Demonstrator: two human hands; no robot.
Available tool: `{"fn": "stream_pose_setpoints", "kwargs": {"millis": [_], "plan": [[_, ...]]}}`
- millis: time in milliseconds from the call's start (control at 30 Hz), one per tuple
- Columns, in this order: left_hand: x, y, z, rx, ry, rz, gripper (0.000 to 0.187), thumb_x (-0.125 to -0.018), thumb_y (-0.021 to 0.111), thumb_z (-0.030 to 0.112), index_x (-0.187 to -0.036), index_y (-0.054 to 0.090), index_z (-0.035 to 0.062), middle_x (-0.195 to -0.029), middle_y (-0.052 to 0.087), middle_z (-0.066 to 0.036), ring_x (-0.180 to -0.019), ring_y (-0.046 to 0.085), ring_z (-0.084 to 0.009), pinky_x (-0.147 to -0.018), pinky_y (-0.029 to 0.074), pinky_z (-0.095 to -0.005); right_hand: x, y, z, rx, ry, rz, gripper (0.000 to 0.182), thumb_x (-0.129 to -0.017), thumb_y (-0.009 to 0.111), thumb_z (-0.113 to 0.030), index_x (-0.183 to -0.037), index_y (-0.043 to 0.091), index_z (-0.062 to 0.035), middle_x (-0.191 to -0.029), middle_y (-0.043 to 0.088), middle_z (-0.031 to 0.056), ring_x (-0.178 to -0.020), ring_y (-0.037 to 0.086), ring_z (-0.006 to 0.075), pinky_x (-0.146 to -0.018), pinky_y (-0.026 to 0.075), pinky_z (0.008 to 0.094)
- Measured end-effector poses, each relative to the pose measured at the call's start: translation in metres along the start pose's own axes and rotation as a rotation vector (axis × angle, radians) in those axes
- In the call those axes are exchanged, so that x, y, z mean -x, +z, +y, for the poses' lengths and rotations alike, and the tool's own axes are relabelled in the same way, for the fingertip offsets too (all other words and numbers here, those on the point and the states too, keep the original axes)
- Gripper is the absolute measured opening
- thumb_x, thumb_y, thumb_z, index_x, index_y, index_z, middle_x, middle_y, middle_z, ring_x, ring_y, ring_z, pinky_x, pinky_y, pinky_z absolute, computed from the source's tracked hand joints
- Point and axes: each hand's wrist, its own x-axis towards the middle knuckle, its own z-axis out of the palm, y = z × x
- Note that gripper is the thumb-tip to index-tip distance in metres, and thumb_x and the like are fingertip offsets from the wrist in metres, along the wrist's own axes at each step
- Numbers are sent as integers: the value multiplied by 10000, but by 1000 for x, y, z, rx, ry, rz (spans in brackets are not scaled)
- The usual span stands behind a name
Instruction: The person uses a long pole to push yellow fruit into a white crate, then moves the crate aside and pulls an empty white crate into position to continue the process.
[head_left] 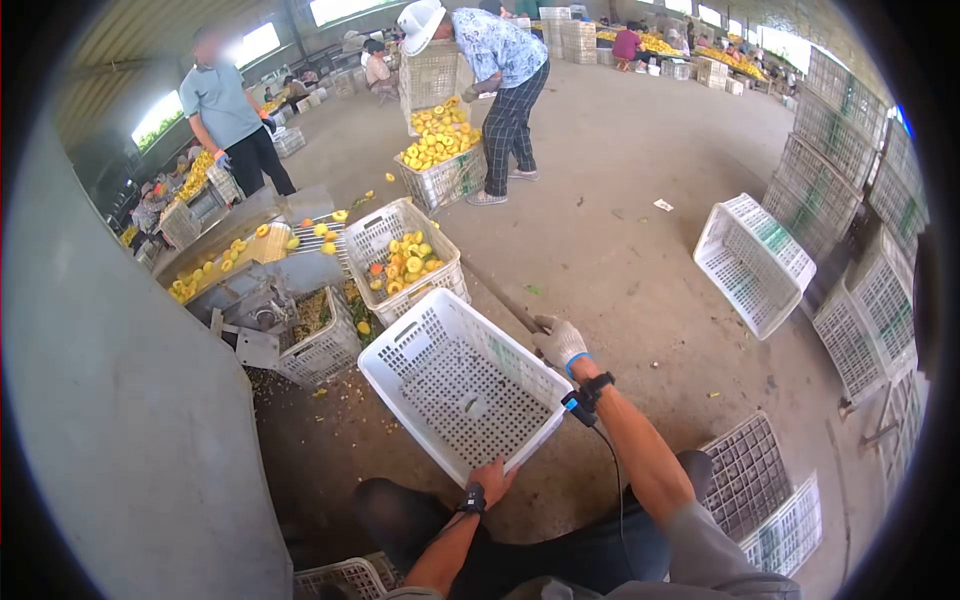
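Observation:
In front of me a white plastic crate (470, 400) is tilted, showing its perforated floor with a small dark scrap on it. My bare left hand (490, 483) grips this crate at its near end. My right hand (562, 344), in a pale knitted glove, is closed around a long thin stick (505, 298) beside the crate's right side. Just beyond stands another crate (402, 215) partly filled with yellow halved fruit (408, 262). At its left, a metal machine (262, 300) has a chute carrying more fruit.
Under the machine sits a crate of pits and scraps (318, 340). A person in a patterned shirt (500, 48) bends over fruit-filled crates (445, 180); another person (225, 105) stands at left. Tall crate stacks (825, 165) line the right, near a tipped crate (755, 262).

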Motion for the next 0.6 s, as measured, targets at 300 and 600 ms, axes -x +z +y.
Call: {"fn": "stream_pose_setpoints", "kwargs": {"millis": [300,600], "plan": [[6,-3,10,-54,-51,17,543,-967,550,559,-949,653,27,-796,705,-224,-751,701,-409,-696,561,-507,19,-5,38,39,-52,4,535,-884,611,-189,-1394,578,-30,-734,712,103,-556,648,140,-511,507,303],[3,-3,7,-105,-66,9,556,-944,565,580,-967,654,32,-806,710,-211,-763,706,-402,-702,563,-509,60,-37,34,-150,86,-31,566,-906,629,-197,-1425,536,9,-726,705,101,-523,597,109,-452,435,268]]}}
